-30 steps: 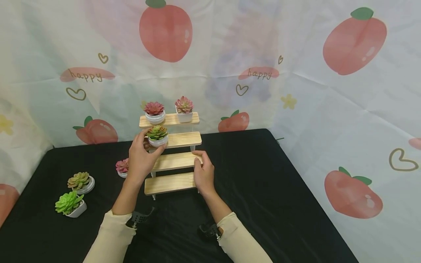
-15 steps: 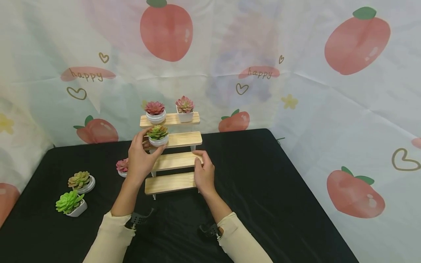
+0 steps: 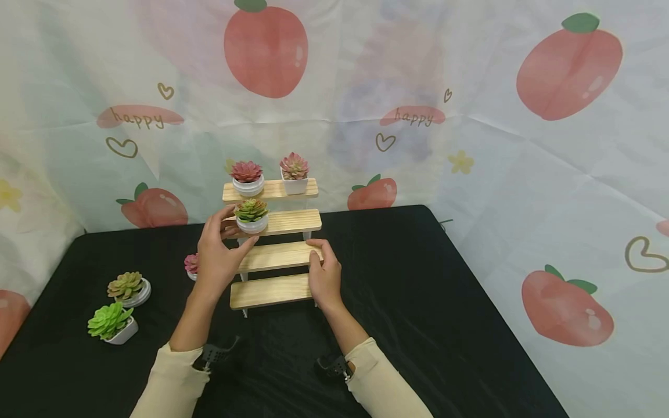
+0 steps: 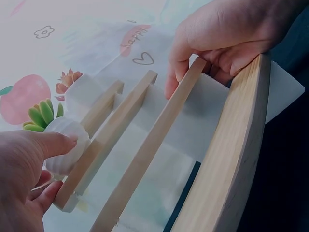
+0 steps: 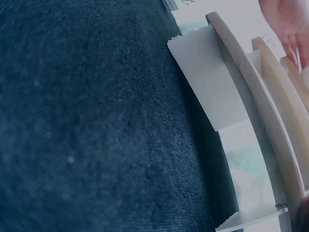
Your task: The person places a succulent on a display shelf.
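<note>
A peach-printed cloth hangs behind a black tabletop, on which a four-step wooden stand rises on pale supports. A person's right hand grips the right end of its third shelf from the top, fingers bent over the wood. The left hand is at the opposite side, thumb and fingers spread wide about a green succulent; whether they touch its pot cannot be told.

Trouble, if any, would likely start there: a thumb or fingertip catching the pot could drag it off the narrow board's front or left end. A slack right hand could let the stand skid or rock, upsetting the pair above too.

That pair, a deep pink plant and a paler pink plant in a square pot, occupies the top shelf. Left on the tabletop are a bright green plant, an olive plant and a small pink plant, partly hidden by the left hand.

The green succulent appears upright at the left end of the second shelf, its rosette tinged reddish-brown above a round white pot.
</note>
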{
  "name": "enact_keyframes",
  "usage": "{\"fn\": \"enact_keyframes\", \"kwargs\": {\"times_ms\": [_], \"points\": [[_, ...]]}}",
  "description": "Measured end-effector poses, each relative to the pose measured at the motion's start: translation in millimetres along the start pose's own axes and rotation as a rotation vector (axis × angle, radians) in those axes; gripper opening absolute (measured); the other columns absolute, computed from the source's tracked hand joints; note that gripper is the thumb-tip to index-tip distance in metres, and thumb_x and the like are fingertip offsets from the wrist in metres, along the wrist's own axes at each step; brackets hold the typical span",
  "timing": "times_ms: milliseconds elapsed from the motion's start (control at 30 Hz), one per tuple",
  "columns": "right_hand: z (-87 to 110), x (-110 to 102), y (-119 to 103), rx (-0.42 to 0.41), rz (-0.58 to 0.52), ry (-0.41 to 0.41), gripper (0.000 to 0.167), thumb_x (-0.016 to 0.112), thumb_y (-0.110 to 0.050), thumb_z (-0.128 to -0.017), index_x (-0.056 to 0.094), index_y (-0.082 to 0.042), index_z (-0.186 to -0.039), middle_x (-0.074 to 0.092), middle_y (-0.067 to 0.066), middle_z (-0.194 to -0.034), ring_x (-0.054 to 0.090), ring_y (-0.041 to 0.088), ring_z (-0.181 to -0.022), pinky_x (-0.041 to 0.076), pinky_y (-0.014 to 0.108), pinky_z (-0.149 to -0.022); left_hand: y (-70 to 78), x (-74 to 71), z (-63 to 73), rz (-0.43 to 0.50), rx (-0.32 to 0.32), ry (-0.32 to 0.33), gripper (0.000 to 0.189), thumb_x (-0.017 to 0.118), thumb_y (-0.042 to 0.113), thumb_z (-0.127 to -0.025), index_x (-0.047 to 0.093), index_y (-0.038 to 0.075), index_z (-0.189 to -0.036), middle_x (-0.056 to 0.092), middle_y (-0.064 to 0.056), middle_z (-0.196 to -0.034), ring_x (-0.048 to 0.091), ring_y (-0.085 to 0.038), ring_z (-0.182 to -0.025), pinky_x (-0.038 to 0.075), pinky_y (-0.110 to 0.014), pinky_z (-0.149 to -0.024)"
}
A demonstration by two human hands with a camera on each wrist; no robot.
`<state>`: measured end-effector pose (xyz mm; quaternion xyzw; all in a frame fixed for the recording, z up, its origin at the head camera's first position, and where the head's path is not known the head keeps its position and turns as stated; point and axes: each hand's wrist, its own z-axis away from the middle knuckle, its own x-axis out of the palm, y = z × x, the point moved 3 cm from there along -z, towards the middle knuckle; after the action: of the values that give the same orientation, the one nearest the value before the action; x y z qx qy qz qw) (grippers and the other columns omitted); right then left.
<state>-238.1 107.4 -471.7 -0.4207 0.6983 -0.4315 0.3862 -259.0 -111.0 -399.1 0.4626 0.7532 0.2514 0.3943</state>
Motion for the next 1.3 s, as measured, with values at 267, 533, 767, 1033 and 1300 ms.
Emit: {"fn": "enact_keyframes", "kwargs": {"times_ms": [267, 533, 767, 1033, 1300], "points": [[0.2, -0.2, -1.6, -0.012, -0.003, 0.004, 0.029, 0.049, -0.005, -0.102, 0.07, -0.009, -0.123, 0.052, 0.001, -0.075, 0.041, 0.01, -0.05, 0.037, 0.03, -0.052, -3.3, -9.7, 7.3, 0.013, 0.005, 0.025, 0.073, 0.087, -0.004, -0.081, 0.051, -0.004, -0.144, 0.054, -0.025, -0.131, 0.057, -0.037, -0.119, 0.048, -0.045, -0.103], [0.4, 0.1, -0.9, -0.007, 0.007, 0.001, 0.029, 0.049, -0.005, -0.103, 0.07, -0.01, -0.122, 0.05, 0.001, -0.07, 0.039, 0.009, -0.047, 0.036, 0.029, -0.049, -11.7, -15.6, 14.8, -0.006, -0.022, 0.045, 0.067, 0.086, -0.002, -0.083, 0.054, -0.004, -0.142, 0.055, -0.022, -0.129, 0.055, -0.036, -0.123, 0.046, -0.048, -0.105], [-0.2, -0.3, -0.5, -0.006, 0.001, -0.001, 0.029, 0.049, -0.006, -0.103, 0.07, -0.009, -0.123, 0.057, 0.003, -0.082, 0.045, 0.013, -0.055, 0.039, 0.031, -0.055, -23.0, -23.9, 21.9, -0.073, -0.063, 0.042, 0.066, 0.085, 0.0, -0.085, 0.054, -0.002, -0.143, 0.055, -0.024, -0.128, 0.055, -0.04, -0.12, 0.047, -0.053, -0.1], [0.0, 0.6, 0.7, 0.0, 0.002, 0.003, 0.029, 0.048, -0.006, -0.103, 0.07, -0.01, -0.122, 0.055, 0.003, -0.08, 0.044, 0.012, -0.053, 0.039, 0.031, -0.054, -37.9, -46.7, 29.8, -0.139, -0.105, 0.051, 0.063, 0.084, 0.001, -0.085, 0.056, -0.003, -0.141, 0.055, -0.025, -0.125, 0.058, -0.042, -0.117, 0.048, -0.058, -0.098], [-0.4, 0.2, 0.7, 0.002, 0.003, 0.003, 0.029, 0.049, -0.006, -0.103, 0.07, -0.011, -0.122, 0.059, 0.003, -0.084, 0.046, 0.013, -0.055, 0.04, 0.031, -0.056, -44.2, -69.9, 35.2, -0.194, -0.136, 0.083, 0.06, 0.084, -0.001, -0.085, 0.056, -0.005, -0.137, 0.056, -0.027, -0.124, 0.056, -0.044, -0.121, 0.044, -0.058, -0.104]]}}
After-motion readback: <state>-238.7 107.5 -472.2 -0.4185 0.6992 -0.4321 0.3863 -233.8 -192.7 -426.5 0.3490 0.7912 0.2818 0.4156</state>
